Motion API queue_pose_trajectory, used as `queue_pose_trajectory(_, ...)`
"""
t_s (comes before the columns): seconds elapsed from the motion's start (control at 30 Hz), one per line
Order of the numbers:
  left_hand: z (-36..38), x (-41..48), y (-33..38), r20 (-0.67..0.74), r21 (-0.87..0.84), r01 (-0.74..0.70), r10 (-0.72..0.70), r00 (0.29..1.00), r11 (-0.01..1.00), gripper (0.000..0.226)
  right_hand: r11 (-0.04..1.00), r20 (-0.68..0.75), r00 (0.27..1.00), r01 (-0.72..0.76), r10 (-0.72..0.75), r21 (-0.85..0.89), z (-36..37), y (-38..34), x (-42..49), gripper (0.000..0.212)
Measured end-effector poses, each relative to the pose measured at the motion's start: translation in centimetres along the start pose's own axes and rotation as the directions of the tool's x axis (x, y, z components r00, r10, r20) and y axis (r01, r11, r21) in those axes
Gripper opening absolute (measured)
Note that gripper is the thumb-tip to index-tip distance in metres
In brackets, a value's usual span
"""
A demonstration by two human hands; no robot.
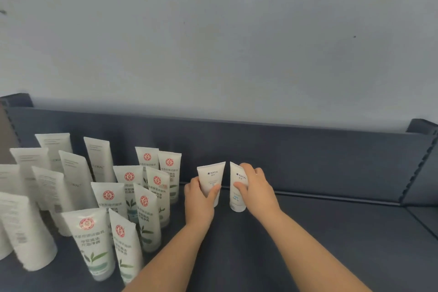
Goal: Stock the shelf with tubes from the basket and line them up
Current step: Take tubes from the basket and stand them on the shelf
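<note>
Two white tubes stood side by side on the dark shelf (331,232), one in each hand.

At the far left stand plain white tubes (54,173), then rows of red-emblem tubes (142,199) with green leaf print. Right of those, the left hand (199,201) wraps its fingers and thumb round the left white tube (211,175). Just beside it, with a narrow gap between, the right white tube (237,201) stands cap-down in the grip of the right hand (257,187), near the shelf's back panel (308,156).

Left tube (211,175), right tube (236,199) side by side on shelf (308,232), near back panel (284,149); tube rows (109,197) further left.
</note>
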State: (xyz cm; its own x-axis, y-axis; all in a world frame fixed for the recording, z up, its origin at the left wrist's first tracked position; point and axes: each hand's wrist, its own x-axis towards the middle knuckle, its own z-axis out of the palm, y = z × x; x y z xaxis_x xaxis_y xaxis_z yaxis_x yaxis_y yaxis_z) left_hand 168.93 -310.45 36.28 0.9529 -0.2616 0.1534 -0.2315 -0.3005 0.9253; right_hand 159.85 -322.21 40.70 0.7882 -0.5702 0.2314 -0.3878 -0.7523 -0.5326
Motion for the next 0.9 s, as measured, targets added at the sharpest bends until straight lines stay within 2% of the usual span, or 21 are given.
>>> queue_pose_trajectory(0.1,-0.1,-0.4,0.2,0.035,0.042,0.046,-0.048,0.998,0.998,0.052,1.0,0.018,1.0,0.015,-0.015,0.012,0.1,0.3,-0.1,0.047)
queue_pose_trajectory(0.2,-0.4,-1.4,0.3,0.058,0.065,0.109,-0.113,0.992,0.992,0.073,0.999,0.026,0.999,0.031,-0.032,0.022,-0.1,0.4,-0.5,0.058)
queue_pose_trajectory(0.33,-1.7,-3.7,0.6,0.084,0.153,0.133,-0.147,0.985,0.979,0.083,0.995,-0.058,0.995,0.082,-0.085,-0.053,-1.2,0.3,-1.7,0.068)
queue_pose_trajectory(0.47,-3.8,-7.0,0.2,0.149,0.27,0.022,-0.064,0.987,0.963,0.08,0.969,-0.122,0.984,0.1,-0.13,-0.225,-1.8,0.2,-4.6,0.068)
queue_pose_trajectory(0.57,-5.7,-9.7,0.0,0.241,0.359,-0.091,0.002,0.971,0.929,0.08,0.951,-0.097,0.989,0.08,-0.114,-0.298,-1.7,-0.3,-7.6,0.066)
queue_pose_trajectory(0.77,-10.3,-15.1,-0.2,0.355,0.38,-0.25,0.109,0.928,0.89,0.072,0.948,0.046,0.994,0.111,-0.102,-0.299,-0.3,-2.6,-14.1,0.063)
queue_pose_trajectory(0.9,-15.6,-18.8,-2.2,0.356,0.451,-0.324,0.166,0.92,0.832,0.069,0.95,0.138,0.986,0.133,-0.097,-0.281,1.8,-6.0,-18.9,0.067)
